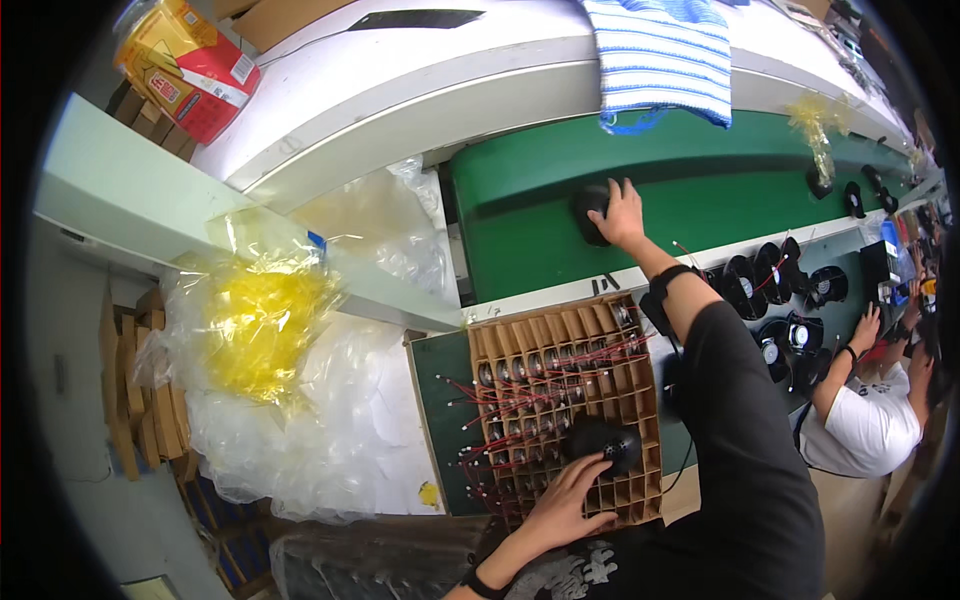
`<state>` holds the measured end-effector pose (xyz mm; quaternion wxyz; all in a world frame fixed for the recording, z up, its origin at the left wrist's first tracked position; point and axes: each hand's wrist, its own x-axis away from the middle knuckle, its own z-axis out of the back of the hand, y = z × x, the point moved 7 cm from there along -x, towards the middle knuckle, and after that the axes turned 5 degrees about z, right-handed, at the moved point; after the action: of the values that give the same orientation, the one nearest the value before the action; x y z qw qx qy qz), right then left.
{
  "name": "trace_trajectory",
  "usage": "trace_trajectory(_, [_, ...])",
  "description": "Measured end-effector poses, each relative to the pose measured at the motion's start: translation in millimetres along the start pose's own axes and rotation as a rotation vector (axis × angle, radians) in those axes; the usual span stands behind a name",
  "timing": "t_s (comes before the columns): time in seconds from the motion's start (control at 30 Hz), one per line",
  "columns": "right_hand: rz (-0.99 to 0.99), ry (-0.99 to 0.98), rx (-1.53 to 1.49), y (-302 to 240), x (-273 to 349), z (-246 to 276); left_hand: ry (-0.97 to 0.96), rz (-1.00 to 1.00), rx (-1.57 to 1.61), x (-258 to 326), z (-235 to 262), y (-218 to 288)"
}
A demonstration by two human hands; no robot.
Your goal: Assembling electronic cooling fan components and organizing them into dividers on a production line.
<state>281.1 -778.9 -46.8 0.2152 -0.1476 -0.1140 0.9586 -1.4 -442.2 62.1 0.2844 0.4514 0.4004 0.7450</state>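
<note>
My right hand (624,215) reaches over the green conveyor belt (520,225) and grips a black rounded housing (588,220), thumb across it and fingers at its edge. Nearer to me, my left hand (562,508) has its fingertips on a second black rounded housing (607,442) with small holes. The left thumb stands apart from that housing, and the fingers are stretched out. Beneath it is a cardboard divider box (645,480), whose cells hold several small round metal parts (535,364) with red wires. The housing hides some of the cells.
Several black fan-like units (743,287) with wires stand right of my right arm. A co-worker in a white shirt (862,425) works beyond them. Clear plastic bags (300,450) and yellow film (260,335) lie at left by a pale post (160,205). A striped cloth (665,60) hangs off the shelf.
</note>
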Motion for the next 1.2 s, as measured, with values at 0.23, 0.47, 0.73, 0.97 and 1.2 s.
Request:
trace_trajectory(0.23, [0.581,-0.649,0.097,-62,78,40,0.161,-0.29,-0.951,-62,-35,-4])
trace_trajectory(0.47, [0.767,-0.66,0.314,-47,153,34,0.162,-0.207,-0.447,-33,3,3])
trace_trajectory(0.73, [0.82,-0.502,0.588,-63,163,27,0.218,-0.109,1.04,77,70,-63])
trace_trajectory(0.97, [0.793,-0.559,0.373,-61,149,52,0.114,-0.362,1.563,137,92,-64])
trace_trajectory(1.2, [0.202,-0.527,-0.33,-64,128,135,-0.013,-0.598,1.677,176,113,-55])
